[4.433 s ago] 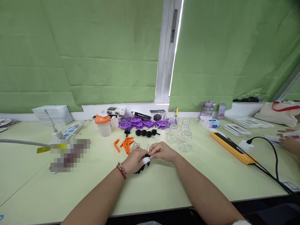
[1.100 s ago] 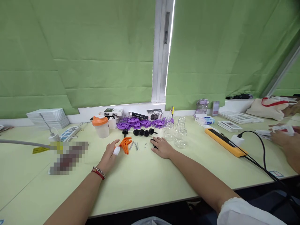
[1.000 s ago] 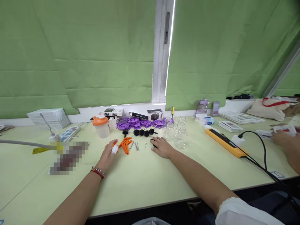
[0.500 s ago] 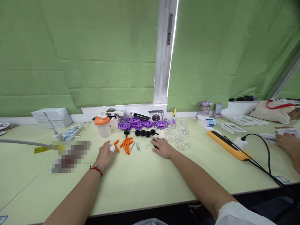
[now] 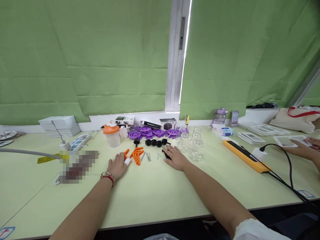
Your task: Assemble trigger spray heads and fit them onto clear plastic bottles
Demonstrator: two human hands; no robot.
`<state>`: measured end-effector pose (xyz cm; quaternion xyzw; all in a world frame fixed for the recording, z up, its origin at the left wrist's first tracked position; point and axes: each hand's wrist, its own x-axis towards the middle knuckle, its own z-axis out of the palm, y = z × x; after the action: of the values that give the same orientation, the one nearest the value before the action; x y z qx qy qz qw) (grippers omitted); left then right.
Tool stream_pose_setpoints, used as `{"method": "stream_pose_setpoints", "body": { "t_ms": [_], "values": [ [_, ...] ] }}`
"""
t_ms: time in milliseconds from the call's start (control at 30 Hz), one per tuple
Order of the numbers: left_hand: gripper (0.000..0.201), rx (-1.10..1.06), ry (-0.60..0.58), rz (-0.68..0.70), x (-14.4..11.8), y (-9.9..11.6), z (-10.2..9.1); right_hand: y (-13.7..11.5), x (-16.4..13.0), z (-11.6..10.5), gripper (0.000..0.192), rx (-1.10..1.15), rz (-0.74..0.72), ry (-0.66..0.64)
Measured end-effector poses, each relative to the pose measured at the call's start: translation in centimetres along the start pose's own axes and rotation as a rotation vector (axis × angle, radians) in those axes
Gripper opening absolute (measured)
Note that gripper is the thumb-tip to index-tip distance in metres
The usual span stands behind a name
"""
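Observation:
My left hand [image 5: 117, 166] lies flat on the table with its fingers stretched out and a white wrap on the thumb. Its fingertips partly cover an orange angled piece [image 5: 126, 153]; whether they press on it I cannot tell. Just right of it are several more orange angled pieces [image 5: 137, 155], silver screws [image 5: 149, 157] and tiny metal bits [image 5: 158, 156]. My right hand [image 5: 177, 159], also flat and open, rests over small black parts [image 5: 166, 154], mostly hidden under its fingers. Black round knobs [image 5: 153, 142] and a black piece with a stem [image 5: 136, 142] lie behind.
Clear glass-like jars [image 5: 195, 150] stand right of my right hand. Purple wheel-like parts [image 5: 146, 132] and boxes [image 5: 124, 120] line the back. A cup with an orange lid [image 5: 112, 135] stands left. An orange power strip [image 5: 245, 156] with cables and a co-worker's hand [image 5: 297, 149] are at right.
My left hand has moved right and its fingers now overlap the single orange piece. My right hand stays on the black parts. The co-worker's hands have shifted around a white frame.

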<state>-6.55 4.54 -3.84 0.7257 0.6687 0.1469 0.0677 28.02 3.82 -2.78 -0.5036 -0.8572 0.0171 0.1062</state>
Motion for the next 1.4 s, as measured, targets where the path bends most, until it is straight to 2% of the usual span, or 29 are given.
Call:
{"method": "stream_pose_setpoints", "body": {
  "t_ms": [267, 500, 633, 767, 833, 900, 1067, 1100, 1133, 1167, 1200, 1267, 1300, 1400],
  "values": [
    [0.066, 0.100, -0.068, 0.072, 0.1, 0.4, -0.1, -0.2, -0.5, 0.0, 0.063, -0.035, -0.010, 0.075],
    [0.067, 0.072, -0.108, 0.157, 0.2, 0.5, -0.6, 0.0, -0.5, 0.3, 0.062, -0.036, -0.020, 0.122],
    [0.066, 0.082, -0.121, 0.103, 0.7, 0.5, -0.8, 0.3, -0.5, 0.8, 0.062, -0.035, -0.044, 0.187],
    [0.065, 0.092, -0.073, 0.028, 1.7, 0.0, -0.4, 0.3, -0.7, 0.8, 0.061, -0.017, -0.098, 0.279],
    [0.062, 0.100, -0.044, 0.003, 2.2, -0.4, -0.2, 0.2, -1.0, 0.2, 0.060, 0.002, -0.119, 0.372],
    [0.061, 0.110, -0.034, -0.014, 2.6, -0.8, 0.0, 0.1, -1.3, -0.8, 0.063, 0.033, -0.119, 0.521],
    [0.061, 0.090, -0.027, -0.018, 3.3, -1.3, 0.2, 0.6, -2.4, -3.8, 0.076, 0.124, -0.036, 1.038],
    [0.061, 0.070, -0.020, -0.018, 3.5, -1.3, 0.2, 0.7, -2.5, -4.1, 0.077, 0.126, -0.025, 1.099],
    [0.060, 0.034, -0.008, -0.017, 3.6, -1.3, 0.2, 0.7, -2.5, -4.1, 0.077, 0.111, -0.042, 1.093],
    [0.059, -0.029, 0.009, -0.018, 3.8, -1.3, 0.2, 0.5, -2.4, -3.9, 0.073, 0.083, -0.095, 1.028],
    [0.058, -0.133, 0.035, -0.031, 4.0, -1.2, 0.2, 0.2, -2.3, -3.4, 0.066, 0.043, -0.173, 0.910],
    [0.055, -0.397, 0.100, -0.083, 4.6, -0.8, 0.2, -0.9, -1.8, -2.0, 0.039, -0.034, -0.375, 0.643],
    [0.054, -0.516, 0.133, -0.111, 5.1, -0.6, 0.2, -1.7, -1.6, -1.3, 0.029, -0.054, -0.429, 0.536],
    [0.051, -0.694, 0.199, -0.149, 6.6, -0.1, 0.4, -4.1, -1.1, 0.8, 0.031, -0.139, -0.520, 0.340]
  ]
}}
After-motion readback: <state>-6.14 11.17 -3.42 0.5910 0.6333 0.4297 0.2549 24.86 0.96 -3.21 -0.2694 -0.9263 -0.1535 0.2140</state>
